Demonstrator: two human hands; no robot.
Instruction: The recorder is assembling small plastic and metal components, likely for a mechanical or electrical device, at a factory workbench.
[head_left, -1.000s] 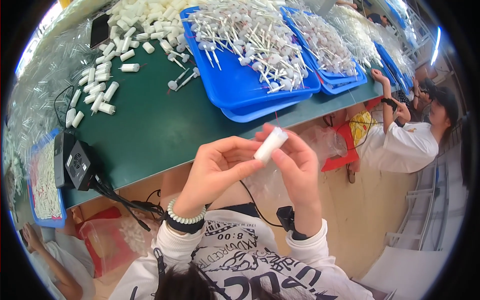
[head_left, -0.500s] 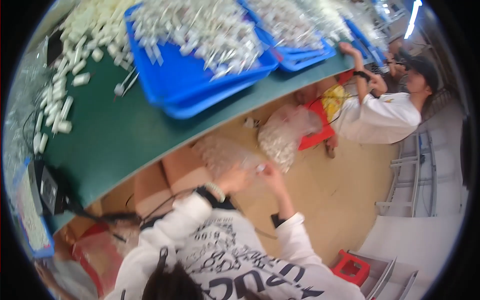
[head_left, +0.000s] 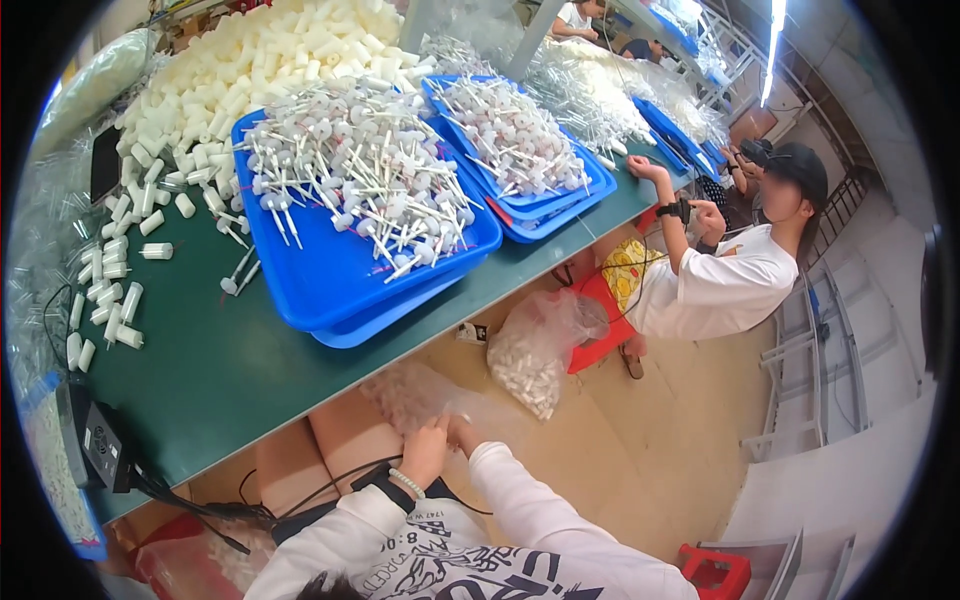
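My left hand (head_left: pixel 425 452), with a beaded bracelet and a black band at the wrist, is over my lap below the table edge. Its fingers are curled together; what they hold, if anything, is too small to make out. Pressed up against it, my right hand (head_left: pixel 462 435) bends inward with its fingers mostly hidden. Just beyond both hands lies a clear plastic bag (head_left: pixel 395 392) with small pale pieces inside; I cannot tell whether either hand touches it.
On the green table (head_left: pixel 230 385), a blue tray (head_left: pixel 300 280) and a second blue tray (head_left: pixel 600 190) hold white-stemmed pieces. Pale cylinders (head_left: pixel 240 90) are heaped behind. A black box (head_left: pixel 105 440) is at left. A filled bag (head_left: pixel 530 350) and seated co-worker (head_left: pixel 735 270) are at right.
My right hand has come back left and nearer to me, from apart to against my left hand. The small white thing at its fingers no longer shows. The view has shifted, showing more table.
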